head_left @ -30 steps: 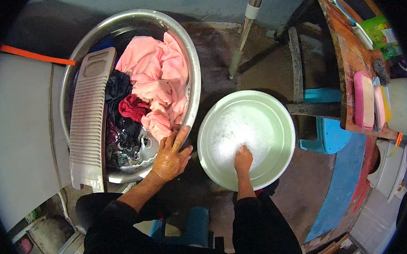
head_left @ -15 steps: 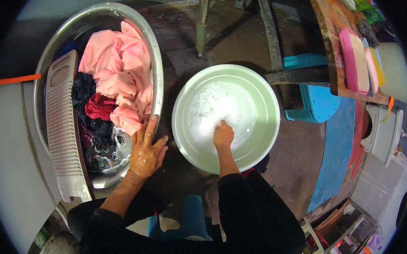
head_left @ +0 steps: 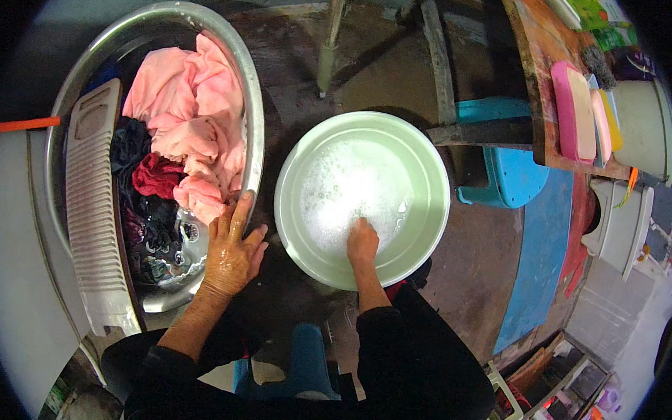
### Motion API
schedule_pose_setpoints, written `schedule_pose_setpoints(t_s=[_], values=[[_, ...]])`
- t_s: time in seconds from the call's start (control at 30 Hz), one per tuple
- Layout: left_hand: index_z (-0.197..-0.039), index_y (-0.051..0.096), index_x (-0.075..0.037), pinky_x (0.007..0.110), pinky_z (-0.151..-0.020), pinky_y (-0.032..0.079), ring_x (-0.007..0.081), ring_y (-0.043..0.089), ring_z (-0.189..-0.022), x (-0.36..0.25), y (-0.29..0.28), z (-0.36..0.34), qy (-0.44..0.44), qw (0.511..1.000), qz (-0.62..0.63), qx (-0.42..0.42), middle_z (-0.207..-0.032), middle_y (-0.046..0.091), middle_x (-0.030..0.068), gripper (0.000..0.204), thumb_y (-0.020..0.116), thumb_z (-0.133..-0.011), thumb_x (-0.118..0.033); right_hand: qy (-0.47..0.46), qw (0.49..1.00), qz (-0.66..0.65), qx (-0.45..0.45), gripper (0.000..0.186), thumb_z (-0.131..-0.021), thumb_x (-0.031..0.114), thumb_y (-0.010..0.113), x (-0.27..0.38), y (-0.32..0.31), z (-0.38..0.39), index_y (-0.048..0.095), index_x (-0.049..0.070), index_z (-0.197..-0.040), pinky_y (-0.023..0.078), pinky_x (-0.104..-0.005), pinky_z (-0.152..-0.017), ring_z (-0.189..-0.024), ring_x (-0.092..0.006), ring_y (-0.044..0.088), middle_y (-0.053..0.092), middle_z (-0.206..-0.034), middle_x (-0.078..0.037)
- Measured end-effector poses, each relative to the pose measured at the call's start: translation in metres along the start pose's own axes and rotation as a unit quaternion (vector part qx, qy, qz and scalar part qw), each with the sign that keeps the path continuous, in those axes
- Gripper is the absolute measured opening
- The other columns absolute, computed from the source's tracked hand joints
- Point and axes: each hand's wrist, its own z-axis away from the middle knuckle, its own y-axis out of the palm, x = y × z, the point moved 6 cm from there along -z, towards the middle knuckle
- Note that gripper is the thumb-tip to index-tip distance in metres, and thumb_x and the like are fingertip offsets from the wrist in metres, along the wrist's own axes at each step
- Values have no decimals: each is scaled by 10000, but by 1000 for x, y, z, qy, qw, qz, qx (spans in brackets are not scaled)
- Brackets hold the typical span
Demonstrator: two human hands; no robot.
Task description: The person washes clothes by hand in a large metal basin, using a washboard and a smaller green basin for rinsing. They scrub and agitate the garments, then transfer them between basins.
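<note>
My left hand point(head_left: 229, 253) lies on the right rim of an oval metal basin point(head_left: 257, 140), its wet fingers stretched out, next to pink cloth point(head_left: 191, 132). Dark red cloth point(head_left: 156, 176) and wet dark cloth point(head_left: 158, 226) lie beside the pink in that basin. A ridged washboard point(head_left: 94, 203) leans along its left side. To the right stands a round pale green basin point(head_left: 438, 208) of foamy water point(head_left: 345, 187). My right hand point(head_left: 362, 241) is over its near part, fingers curled down at the foam. Whatever those fingers may hold is hidden.
A wooden table point(head_left: 547, 92) at the upper right bears a pink-backed brush or sponge-like block point(head_left: 573, 109). Beneath it sits a blue plastic stool point(head_left: 515, 179). A thin post point(head_left: 331, 40) stands beyond the green basin. Another blue stool point(head_left: 307, 362) shows under me.
The whole view has shifted slightly, so things sit a little farther left. My right hand has drawn a bit nearer to me within the green basin. My left hand stays on the metal rim.
</note>
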Motion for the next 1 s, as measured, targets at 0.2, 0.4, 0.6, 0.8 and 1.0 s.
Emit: schedule_pose_setpoints(t_s=[0.2, 0.4, 0.6, 0.8, 1.0], values=[[-980, 651, -99, 484, -961, 343, 379, 399, -1185, -2, -3, 0, -10, 1000, -2, 0, -1450, 273, 169, 322, 716, -673, -171, 0, 1000, 5, -22, 87, -747, 25, 548, 11, 0, -9, 543, 14, -834, 482, -472, -638, -704, -394, 594, 599, -753, -195], [-955, 636, -97, 487, -918, 368, 379, 415, -1164, -1, -2, 1, 9, 1000, -7, -6, -1436, 293, 180, 290, 710, -686, -177, 46, 996, -46, -60, 45, -756, 63, 550, 3, -6, -12, 550, 39, -794, 471, -487, -631, -701, -412, 593, 605, -741, -208], [-958, 637, -90, 482, -922, 372, 401, 422, -1155, -1, -4, 1, 4, 1000, -27, 4, -1435, 291, 180, 296, 717, -688, -181, 19, 992, -98, -73, 80, -793, 64, 564, -11, -24, -34, 591, 14, -847, 475, -448, -691, -737, -377, 592, 605, -753, -199], [-955, 639, -83, 487, -931, 364, 391, 415, -1167, -1, 2, 4, -1, 1000, -26, 1, -1449, 267, 181, 298, 717, -687, -184, 70, 992, -94, -45, 114, -790, 95, 556, -32, -18, -18, 611, 27, -863, 480, -429, -729, -783, -349, 609, 628, -790, -177], [-949, 626, -72, 484, -935, 358, 381, 403, -1181, 1, -2, 5, -7, 999, -37, 1, -1460, 248, 168, 294, 714, -690, -180, -27, 993, -9, 118, 194, -756, 152, 613, -29, 11, 6, 592, -1, -874, 473, -441, -724, -806, -378, 598, 632, -856, -196]])
